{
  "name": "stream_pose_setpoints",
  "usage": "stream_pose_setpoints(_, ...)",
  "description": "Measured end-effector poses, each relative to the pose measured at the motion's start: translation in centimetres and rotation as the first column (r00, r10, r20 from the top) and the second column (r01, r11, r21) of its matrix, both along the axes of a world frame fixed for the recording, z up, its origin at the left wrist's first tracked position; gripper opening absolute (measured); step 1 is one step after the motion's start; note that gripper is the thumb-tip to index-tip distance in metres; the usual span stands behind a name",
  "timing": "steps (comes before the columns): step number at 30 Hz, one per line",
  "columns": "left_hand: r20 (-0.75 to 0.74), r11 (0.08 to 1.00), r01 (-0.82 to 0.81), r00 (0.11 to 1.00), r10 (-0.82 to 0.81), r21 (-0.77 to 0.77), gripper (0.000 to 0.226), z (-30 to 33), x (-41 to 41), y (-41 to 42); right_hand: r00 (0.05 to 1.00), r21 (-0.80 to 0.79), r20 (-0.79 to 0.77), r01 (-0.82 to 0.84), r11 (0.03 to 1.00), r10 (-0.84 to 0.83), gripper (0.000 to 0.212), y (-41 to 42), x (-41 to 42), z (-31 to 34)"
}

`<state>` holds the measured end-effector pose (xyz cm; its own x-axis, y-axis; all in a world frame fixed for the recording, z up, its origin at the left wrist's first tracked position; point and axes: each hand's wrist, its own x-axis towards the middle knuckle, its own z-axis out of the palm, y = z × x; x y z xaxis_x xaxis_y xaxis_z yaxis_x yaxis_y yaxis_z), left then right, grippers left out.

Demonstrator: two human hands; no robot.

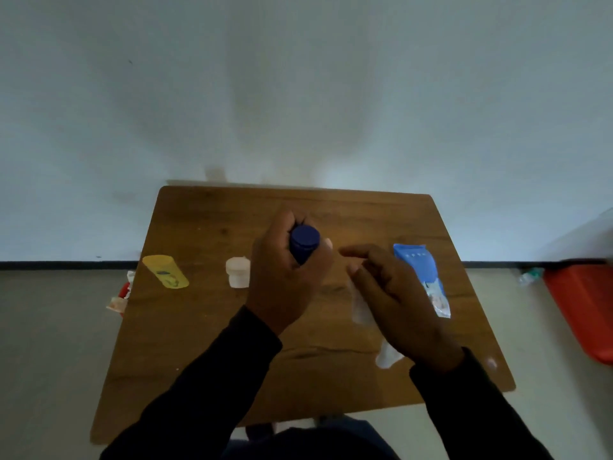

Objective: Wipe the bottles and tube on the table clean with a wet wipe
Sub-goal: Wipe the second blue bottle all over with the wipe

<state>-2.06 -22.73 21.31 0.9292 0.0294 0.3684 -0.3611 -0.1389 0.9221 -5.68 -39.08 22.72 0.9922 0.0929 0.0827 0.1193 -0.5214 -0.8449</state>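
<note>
My left hand [282,277] grips a dark blue bottle [303,242] above the middle of the wooden table [205,343], cap end toward me. My right hand [394,300] holds a white wet wipe [361,310] just to the right of the bottle, a small gap apart; the wipe hangs under the palm and shows again near the wrist. A yellow tube [165,271] lies at the table's left. A small pale bottle [238,272] stands beside my left hand.
A blue wet-wipe pack [423,277] lies on the table's right side, behind my right hand. A red object [587,313] sits on the floor to the right. Crumpled wrappers [121,295] lie on the floor by the left edge. A white wall rises behind the table.
</note>
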Motion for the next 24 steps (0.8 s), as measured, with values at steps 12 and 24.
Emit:
stream_pose_setpoints(12, -0.172, 0.984, 0.176, 0.970, -0.171, 0.016, 0.051, -3.1, 2.8, -9.5, 0.971, 0.017, -0.157, -0.178, 0.984, 0.178, 0.028, -7.5, 5.1, -4.8)
stream_pose_setpoints(24, -0.457, 0.959, 0.160, 0.889, -0.037, 0.235, 0.040, -15.1, 4.8, -11.5, 0.938, -0.156, -0.332, -0.160, 0.975, 0.101, 0.027, -12.8, 10.8, -15.3)
